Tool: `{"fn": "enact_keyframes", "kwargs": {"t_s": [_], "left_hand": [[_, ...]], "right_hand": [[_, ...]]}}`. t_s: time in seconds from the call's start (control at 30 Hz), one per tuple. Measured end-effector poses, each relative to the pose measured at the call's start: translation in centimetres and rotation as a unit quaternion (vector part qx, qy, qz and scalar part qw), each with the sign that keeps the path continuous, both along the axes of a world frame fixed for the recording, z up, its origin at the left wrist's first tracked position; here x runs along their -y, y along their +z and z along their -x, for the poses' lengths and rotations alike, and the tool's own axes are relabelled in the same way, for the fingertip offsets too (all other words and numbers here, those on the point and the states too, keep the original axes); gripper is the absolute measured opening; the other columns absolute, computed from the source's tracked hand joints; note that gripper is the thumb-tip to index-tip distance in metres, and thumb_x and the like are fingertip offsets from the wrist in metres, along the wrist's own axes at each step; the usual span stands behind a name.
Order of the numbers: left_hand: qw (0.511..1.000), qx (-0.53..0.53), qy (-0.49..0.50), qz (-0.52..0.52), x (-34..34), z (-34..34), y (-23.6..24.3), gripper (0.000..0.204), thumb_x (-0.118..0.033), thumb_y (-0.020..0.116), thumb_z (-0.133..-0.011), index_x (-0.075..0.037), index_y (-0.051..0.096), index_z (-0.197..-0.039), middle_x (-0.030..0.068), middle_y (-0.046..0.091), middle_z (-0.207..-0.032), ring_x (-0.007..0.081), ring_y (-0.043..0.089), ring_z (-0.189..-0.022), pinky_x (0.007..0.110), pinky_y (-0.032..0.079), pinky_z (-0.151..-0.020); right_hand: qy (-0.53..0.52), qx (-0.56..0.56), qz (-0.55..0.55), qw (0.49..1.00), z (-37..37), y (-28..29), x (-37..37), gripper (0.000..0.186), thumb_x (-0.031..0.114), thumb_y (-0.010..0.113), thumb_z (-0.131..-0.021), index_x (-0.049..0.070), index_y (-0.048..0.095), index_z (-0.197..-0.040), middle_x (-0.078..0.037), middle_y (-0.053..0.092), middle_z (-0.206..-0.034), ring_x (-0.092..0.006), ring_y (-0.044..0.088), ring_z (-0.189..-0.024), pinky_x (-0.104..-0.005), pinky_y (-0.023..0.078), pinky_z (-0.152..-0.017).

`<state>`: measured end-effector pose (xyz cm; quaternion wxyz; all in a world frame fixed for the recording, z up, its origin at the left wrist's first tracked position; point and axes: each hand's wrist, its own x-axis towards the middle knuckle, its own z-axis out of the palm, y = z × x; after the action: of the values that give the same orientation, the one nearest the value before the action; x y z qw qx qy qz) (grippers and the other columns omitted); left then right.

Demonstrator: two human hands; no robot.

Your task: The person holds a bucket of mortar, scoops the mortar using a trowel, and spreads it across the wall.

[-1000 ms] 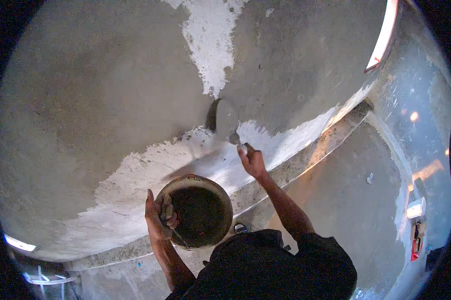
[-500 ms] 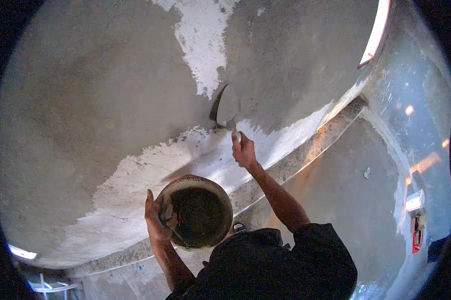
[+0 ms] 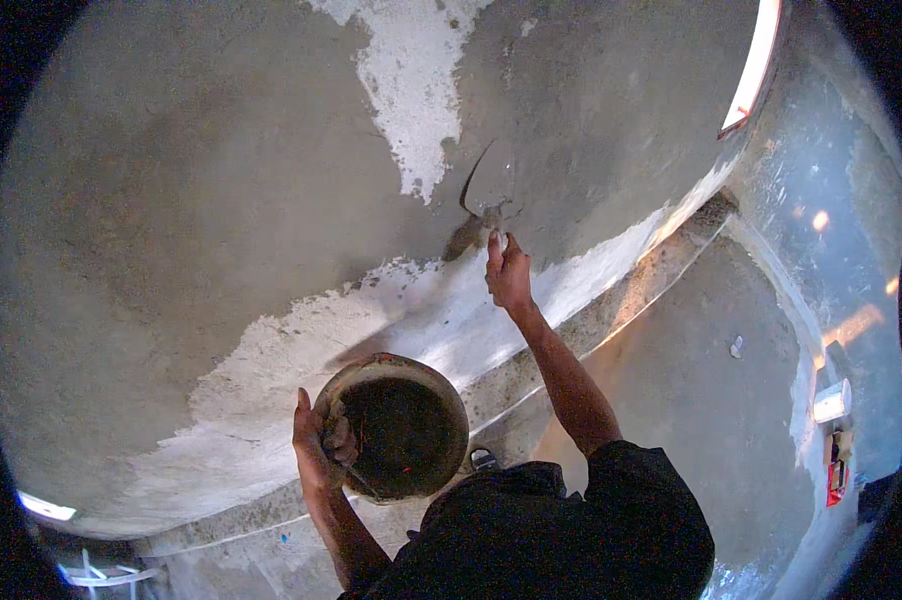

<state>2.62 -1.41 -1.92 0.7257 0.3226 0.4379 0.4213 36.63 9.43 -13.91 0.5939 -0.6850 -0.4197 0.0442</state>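
Observation:
My left hand (image 3: 316, 450) grips the left side of a round bucket (image 3: 449, 385), its fingers curled over the rim and its thumb pointing up. The inside of the bucket is dark, with mortar smears near the fingers; how full it is I cannot tell. Reaching upward, my right hand (image 3: 509, 275) is closed round the handle of a trowel (image 3: 487, 190). The trowel's blade lies against or very close to the grey plastered wall (image 3: 221, 200) and blends into its colour. Just left of the blade, a pale bare patch (image 3: 411, 110) runs down the wall.
A ragged pale strip (image 3: 271, 370) runs along the wall's lower part, above a ledge (image 3: 611, 310). A sandal (image 3: 482, 459) shows beside the bucket. At the right are a white container (image 3: 831, 402) and a red object (image 3: 837, 480). A bright opening (image 3: 753, 70) sits at upper right.
My right hand and the trowel have moved up and to the right across the wall, the blade turning flatter to the surface. The bucket and my left hand have barely shifted.

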Motion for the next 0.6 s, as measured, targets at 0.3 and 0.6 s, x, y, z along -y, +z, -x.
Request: {"fn": "enact_keyframes", "kwargs": {"t_s": [0.3, 0.6], "left_hand": [[0.999, -0.032, 0.015, 0.019, 0.1, 0.0, 0.1, 0.052, -0.059, 0.037, -0.086, -0.011, 0.056, -0.084, -0.0073, 0.037, -0.047, 0.0063, 0.027, -0.033, 0.020, 0.022, -0.030], [1.000, 0.009, -0.010, -0.005, 1.0, -0.1, 0.5, 0.056, -0.058, 0.032, -0.088, -0.008, 0.055, -0.077, -0.0066, 0.038, -0.049, 0.0047, 0.027, -0.036, 0.020, 0.020, -0.033]], "right_hand": [[0.056, 0.015, 0.079, 0.995, 1.9, -1.1, 6.5, 0.045, 0.033, 0.048, -0.089, -0.012, 0.053, -0.095, -0.022, 0.054, -0.053, -0.0370, 0.056, -0.048, -0.0418, 0.042, -0.045], [-0.007, 0.094, -0.022, 0.995, -1.4, 1.2, 0.9, 0.056, 0.038, 0.043, -0.091, -0.017, 0.048, -0.101, -0.013, 0.048, -0.043, -0.0201, 0.051, -0.035, -0.0346, 0.041, -0.038]]}}
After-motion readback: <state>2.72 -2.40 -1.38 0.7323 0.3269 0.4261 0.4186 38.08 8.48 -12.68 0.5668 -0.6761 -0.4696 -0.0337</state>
